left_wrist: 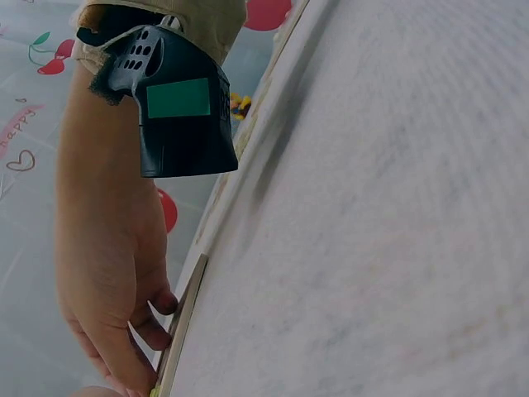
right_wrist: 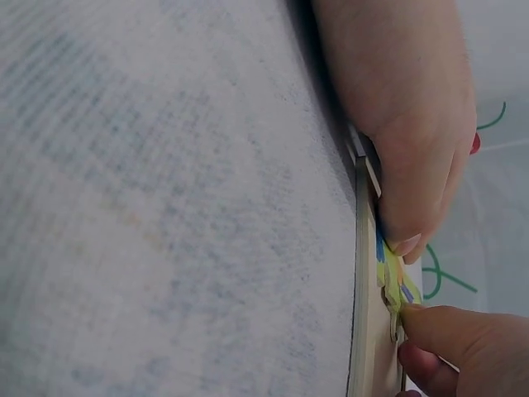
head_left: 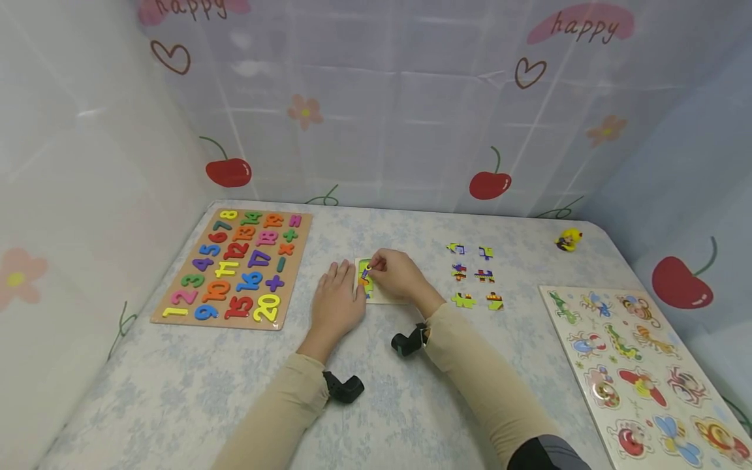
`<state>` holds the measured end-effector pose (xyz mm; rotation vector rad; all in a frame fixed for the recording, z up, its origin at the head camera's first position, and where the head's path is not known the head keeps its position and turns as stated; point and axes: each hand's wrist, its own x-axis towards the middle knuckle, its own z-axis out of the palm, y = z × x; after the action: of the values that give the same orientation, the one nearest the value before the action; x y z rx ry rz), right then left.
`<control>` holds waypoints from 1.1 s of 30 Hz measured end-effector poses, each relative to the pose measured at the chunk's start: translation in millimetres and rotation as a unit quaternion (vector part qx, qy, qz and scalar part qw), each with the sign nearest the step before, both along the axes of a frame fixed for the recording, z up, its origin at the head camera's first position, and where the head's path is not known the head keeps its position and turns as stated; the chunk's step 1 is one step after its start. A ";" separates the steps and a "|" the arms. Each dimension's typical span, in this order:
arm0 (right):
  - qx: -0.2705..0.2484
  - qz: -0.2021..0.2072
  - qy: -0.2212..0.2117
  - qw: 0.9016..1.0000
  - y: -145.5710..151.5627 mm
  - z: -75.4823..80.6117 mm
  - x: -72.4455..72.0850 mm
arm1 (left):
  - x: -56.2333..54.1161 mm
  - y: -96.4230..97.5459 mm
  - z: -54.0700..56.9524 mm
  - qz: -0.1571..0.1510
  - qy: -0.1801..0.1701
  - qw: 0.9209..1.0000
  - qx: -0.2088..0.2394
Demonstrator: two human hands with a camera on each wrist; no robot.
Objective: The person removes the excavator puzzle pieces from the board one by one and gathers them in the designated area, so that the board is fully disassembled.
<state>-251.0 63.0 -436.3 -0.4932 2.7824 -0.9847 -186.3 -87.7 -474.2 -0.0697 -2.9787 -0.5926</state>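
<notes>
A small puzzle board (head_left: 384, 295) with a colored picture section lies in the middle of the table. My left hand (head_left: 339, 300) rests on its left side, fingers extended. From the right, my right hand (head_left: 402, 277) pinches a small puzzle piece (head_left: 369, 267) at the colored part; the fingertips hide some of it. In the right wrist view, the left hand (right_wrist: 417, 157) touches the board's top, and the right thumb and finger (right_wrist: 438, 327) are at the yellow-green pieces (right_wrist: 393, 285). The left wrist view shows the right hand (left_wrist: 107, 289) over the board's edge (left_wrist: 186, 318).
Several loose jigsaw pieces (head_left: 484, 275) lie in two columns right of the hands. A number board (head_left: 290, 261) is at left, an insect board (head_left: 593, 385) at right. A small yellow toy figure (head_left: 568, 240) stands near the back right corner.
</notes>
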 end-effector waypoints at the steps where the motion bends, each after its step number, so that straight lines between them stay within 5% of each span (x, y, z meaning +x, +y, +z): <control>1: -0.004 -0.002 -0.003 1.000 -0.1 0.2 -0.3 | -0.2 -0.1 -0.3 0.000 0.001 1.000 0.000; 24: -0.074 -0.027 -0.034 0.996 -3.2 -4.0 -7.6 | 1.1 0.4 1.2 0.000 -0.003 1.000 0.003; 33: -0.082 -0.084 -0.032 0.993 40.3 11.1 -26.6 | 2.1 2.2 0.0 0.004 -0.003 1.000 0.017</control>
<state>-277.7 103.3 -425.2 -0.2452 2.7350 -1.2487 -184.2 -85.5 -474.2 -0.0528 -2.9726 -0.6433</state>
